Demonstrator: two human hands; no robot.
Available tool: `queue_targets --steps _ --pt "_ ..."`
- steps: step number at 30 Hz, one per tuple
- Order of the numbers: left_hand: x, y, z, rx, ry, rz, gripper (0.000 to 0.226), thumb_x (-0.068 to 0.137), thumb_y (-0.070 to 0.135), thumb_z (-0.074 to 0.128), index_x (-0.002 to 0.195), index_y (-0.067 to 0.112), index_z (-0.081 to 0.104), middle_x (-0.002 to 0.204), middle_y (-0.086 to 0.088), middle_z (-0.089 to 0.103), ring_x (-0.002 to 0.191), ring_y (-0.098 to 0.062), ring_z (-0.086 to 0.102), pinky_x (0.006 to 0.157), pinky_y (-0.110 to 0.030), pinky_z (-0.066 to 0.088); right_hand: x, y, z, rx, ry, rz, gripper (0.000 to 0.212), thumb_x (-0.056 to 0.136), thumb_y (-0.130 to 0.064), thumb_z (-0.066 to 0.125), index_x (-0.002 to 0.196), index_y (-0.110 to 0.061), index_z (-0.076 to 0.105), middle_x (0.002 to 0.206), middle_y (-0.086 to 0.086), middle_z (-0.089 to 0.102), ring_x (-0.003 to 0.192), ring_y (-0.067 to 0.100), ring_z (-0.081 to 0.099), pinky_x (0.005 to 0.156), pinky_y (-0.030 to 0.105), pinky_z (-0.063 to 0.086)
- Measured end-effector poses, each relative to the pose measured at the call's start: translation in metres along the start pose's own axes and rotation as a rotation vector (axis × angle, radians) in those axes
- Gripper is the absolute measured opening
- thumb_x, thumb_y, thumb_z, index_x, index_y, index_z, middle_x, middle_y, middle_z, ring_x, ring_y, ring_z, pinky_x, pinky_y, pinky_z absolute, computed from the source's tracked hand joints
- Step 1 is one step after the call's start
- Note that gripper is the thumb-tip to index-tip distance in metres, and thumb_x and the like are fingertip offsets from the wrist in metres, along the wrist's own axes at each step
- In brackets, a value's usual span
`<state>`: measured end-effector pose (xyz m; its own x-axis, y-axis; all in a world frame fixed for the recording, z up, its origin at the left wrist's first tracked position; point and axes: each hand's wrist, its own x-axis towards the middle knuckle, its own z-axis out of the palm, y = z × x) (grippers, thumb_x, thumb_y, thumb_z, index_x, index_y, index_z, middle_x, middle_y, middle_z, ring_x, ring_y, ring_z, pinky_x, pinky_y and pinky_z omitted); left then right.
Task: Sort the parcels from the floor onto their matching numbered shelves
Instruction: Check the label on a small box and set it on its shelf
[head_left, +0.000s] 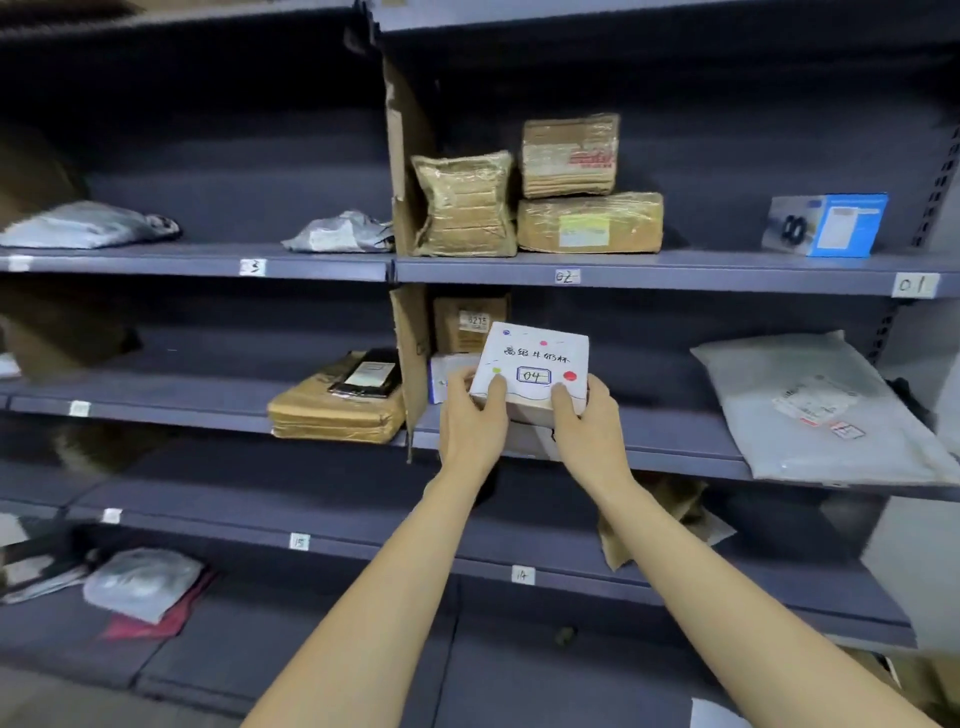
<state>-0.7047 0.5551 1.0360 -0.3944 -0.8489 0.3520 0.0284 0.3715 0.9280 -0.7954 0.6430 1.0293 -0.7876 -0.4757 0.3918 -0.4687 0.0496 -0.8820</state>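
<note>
Grey-blue steel shelving (649, 273) fills the view, tiers tagged 3, 02, 01 above and 15, 14 below. Tape-wrapped brown parcels (589, 223) sit over the 02 tag; a blue-and-white carton (831, 226) over 01. White box (535, 364), coloured dots, handwritten characters and a boxed "04" on its upper face, held at the front lip of the middle tier. Left hand (470, 421) grips its left edge, right hand (584, 423) its right edge, thumbs on top. Cardboard divider (410, 353) and small boxes just left; grey poly mailer (815, 410) well right, overhanging the edge; bare shelf between.
</note>
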Motion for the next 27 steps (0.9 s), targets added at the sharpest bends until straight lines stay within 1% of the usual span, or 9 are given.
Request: queue_targets --steps 2,4,7,10,13,17,21,25,27 --pt "0.012 -0.005 -0.038 0.032 0.018 0.009 0.014 0.095 0.045 0.049 0.107 0.038 0.046 0.096 0.014 0.064 0.09 -0.014 0.061 0.078 -0.033 0.048 -0.002 -0.013 0.035 0.019 -0.028 -0.01 0.067 0.079 -0.067 0.036 0.128 -0.025 0.048 0.127 0.002 0.057 0.109 0.025 0.058 0.088 0.053 0.053" --pt "0.026 -0.009 -0.07 0.054 0.024 0.021 0.022 0.091 0.052 0.045 0.111 0.042 0.046 0.096 0.009 0.068 0.092 -0.016 0.063 0.084 -0.039 0.051 0.0 -0.028 0.066 0.022 -0.052 -0.027 0.065 0.081 -0.068 0.035 0.129 -0.027 0.049 0.128 0.001 0.058 0.113 0.025 0.056 0.093 0.053 0.05" --pt "0.05 -0.01 -0.12 0.048 0.069 0.054 0.022 0.095 0.049 0.043 0.116 0.041 0.045 0.107 0.007 0.066 0.099 -0.016 0.061 0.089 -0.04 0.05 0.003 -0.066 0.111 0.022 -0.088 -0.1 0.061 0.089 -0.061 0.034 0.135 -0.023 0.049 0.132 0.003 0.053 0.116 0.015 0.047 0.103 0.045 0.043" --pt "0.079 -0.011 -0.168 0.058 0.138 0.103 0.038 0.091 0.055 0.038 0.123 0.039 0.048 0.113 0.001 0.067 0.104 -0.014 0.059 0.093 -0.038 0.047 0.01 -0.095 0.157 0.076 -0.132 -0.175 0.048 0.098 -0.047 0.037 0.139 -0.022 0.046 0.135 0.002 0.048 0.117 0.008 0.036 0.105 0.036 0.035" --pt "0.11 -0.009 -0.215 0.086 0.2 0.107 0.038 0.094 0.053 0.034 0.128 0.045 0.048 0.122 0.01 0.063 0.113 -0.011 0.055 0.096 -0.037 0.043 0.018 -0.124 0.209 0.124 -0.165 -0.229 0.06 0.091 -0.06 0.034 0.137 -0.024 0.048 0.133 0.001 0.049 0.123 0.017 0.045 0.105 0.043 0.04" --pt "0.167 -0.001 -0.271 0.111 0.305 0.184 0.04 0.101 0.047 0.031 0.135 0.038 0.051 0.133 0.019 0.054 0.126 -0.009 0.045 0.106 -0.039 0.036 0.047 -0.168 0.28 0.194 -0.172 -0.259 0.067 0.085 -0.067 0.034 0.131 -0.022 0.051 0.128 0.005 0.054 0.116 0.03 0.054 0.098 0.051 0.048" --pt "0.23 0.002 -0.323 0.087 0.397 0.257 0.037 0.103 0.043 0.031 0.133 0.04 0.052 0.126 0.022 0.053 0.116 -0.002 0.046 0.097 -0.028 0.033 0.08 -0.212 0.35 0.243 -0.164 -0.33 0.053 0.094 -0.053 0.038 0.131 -0.018 0.051 0.131 0.003 0.048 0.12 0.022 0.046 0.103 0.048 0.042" --pt "0.296 -0.001 -0.38 0.142 0.412 0.28 0.033 0.103 0.041 0.031 0.126 0.037 0.055 0.124 0.016 0.059 0.109 -0.008 0.053 0.086 -0.027 0.035 0.115 -0.248 0.427 0.264 -0.174 -0.357 0.063 0.084 -0.063 0.033 0.123 -0.019 0.056 0.126 0.003 0.055 0.114 0.026 0.052 0.096 0.052 0.048" --pt "0.326 -0.005 -0.409 0.162 0.419 0.269 0.028 0.102 0.04 0.032 0.119 0.036 0.054 0.115 0.01 0.064 0.104 -0.013 0.057 0.079 -0.026 0.037 0.132 -0.263 0.467 0.253 -0.214 -0.352 0.062 0.084 -0.066 0.032 0.121 -0.022 0.055 0.126 0.004 0.056 0.11 0.03 0.055 0.095 0.052 0.048"
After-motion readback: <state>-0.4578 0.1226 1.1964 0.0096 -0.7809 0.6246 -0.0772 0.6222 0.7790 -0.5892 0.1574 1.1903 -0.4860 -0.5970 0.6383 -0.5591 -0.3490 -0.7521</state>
